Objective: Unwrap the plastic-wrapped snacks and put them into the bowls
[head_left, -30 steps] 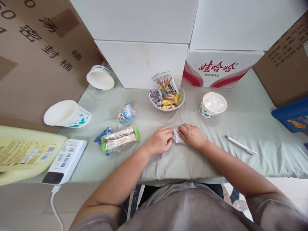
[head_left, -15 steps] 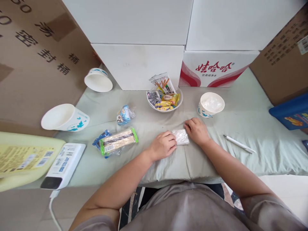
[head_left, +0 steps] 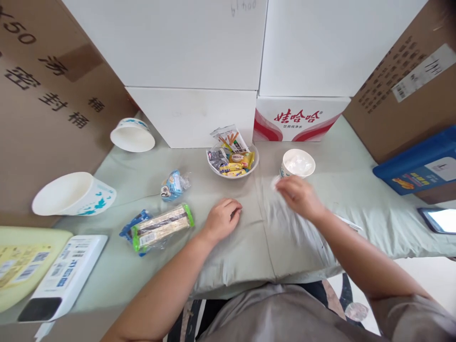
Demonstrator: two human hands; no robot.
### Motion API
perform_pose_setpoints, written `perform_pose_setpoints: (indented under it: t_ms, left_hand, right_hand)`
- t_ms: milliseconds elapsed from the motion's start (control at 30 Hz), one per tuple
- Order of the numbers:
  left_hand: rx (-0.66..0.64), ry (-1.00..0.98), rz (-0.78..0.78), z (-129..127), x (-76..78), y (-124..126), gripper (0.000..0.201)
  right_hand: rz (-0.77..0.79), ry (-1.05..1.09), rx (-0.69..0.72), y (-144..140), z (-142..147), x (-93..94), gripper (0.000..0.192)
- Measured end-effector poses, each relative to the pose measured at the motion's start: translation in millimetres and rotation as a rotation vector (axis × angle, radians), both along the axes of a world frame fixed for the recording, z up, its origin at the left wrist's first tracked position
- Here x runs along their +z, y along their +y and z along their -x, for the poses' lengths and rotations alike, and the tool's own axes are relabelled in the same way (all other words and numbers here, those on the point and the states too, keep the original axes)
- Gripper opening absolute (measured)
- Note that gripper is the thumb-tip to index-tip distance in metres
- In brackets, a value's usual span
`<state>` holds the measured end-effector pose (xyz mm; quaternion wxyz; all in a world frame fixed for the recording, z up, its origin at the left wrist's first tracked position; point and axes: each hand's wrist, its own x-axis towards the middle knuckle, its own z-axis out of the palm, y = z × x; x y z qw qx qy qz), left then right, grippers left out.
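The right hand (head_left: 301,197) is raised just above the surface (head_left: 356,190), beside the near rim of an upright paper cup (head_left: 298,164) with crumpled clear wrappers inside. It is blurred, and a small clear wrapper (head_left: 275,182) shows at its fingertips, pinched there and close to the cup's left side; whether it touches the cup cannot be told. The left hand (head_left: 223,219) rests on the pale green cloth that covers the surface, fingers (head_left: 233,210) loosely curled and holding nothing.

Behind the left hand stands a shallow bowl (head_left: 253,165) filled with wrapped snacks (head_left: 231,154): yellow sweets, a grey packet and a white packet printed with sticks standing upright at the back. To the left of the hand lies a long wafer bar in a clear green-ended wrapper (head_left: 162,227), on top of a blue packet (head_left: 129,226). A small blue and white wrapped sweet (head_left: 173,185) lies farther back. Two more paper cups lie on their sides at the left, one near (head_left: 73,195) and one far (head_left: 132,135). A white power bank (head_left: 60,280) sits at the near left edge beside a yellow container (head_left: 19,263).

White boxes (head_left: 192,71) and a red and white carton (head_left: 297,119) close off the back, with brown cardboard boxes (head_left: 42,95) on both sides. At the right are a blue box (head_left: 416,164) and a phone (head_left: 440,219) with a lit screen.
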<state>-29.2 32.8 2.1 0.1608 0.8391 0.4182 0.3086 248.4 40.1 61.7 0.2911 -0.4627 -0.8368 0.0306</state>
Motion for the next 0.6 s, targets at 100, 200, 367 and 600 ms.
perform_pose_setpoints:
  t_ms: [100,200,367,600]
  left_hand:
    - [-0.030,0.039,-0.001,-3,-1.8,0,0.014]
    - [-0.041,0.051,0.002,-4,-3.3,1,0.013]
    - [-0.057,0.069,0.025,-2,-3.5,2,0.012]
    - [-0.020,0.114,0.075,-8,-2.4,3,0.010]
  right_hand:
    - [0.012,-0.125,-0.397,42,-29,31.4,0.020]
    - [0.495,-0.444,-0.516,82,-36,41.6,0.024]
    - [0.766,-0.581,-0.408,111,-22,33.6,0.015]
    - [0.750,-0.576,-0.349,120,-28,30.4,0.010]
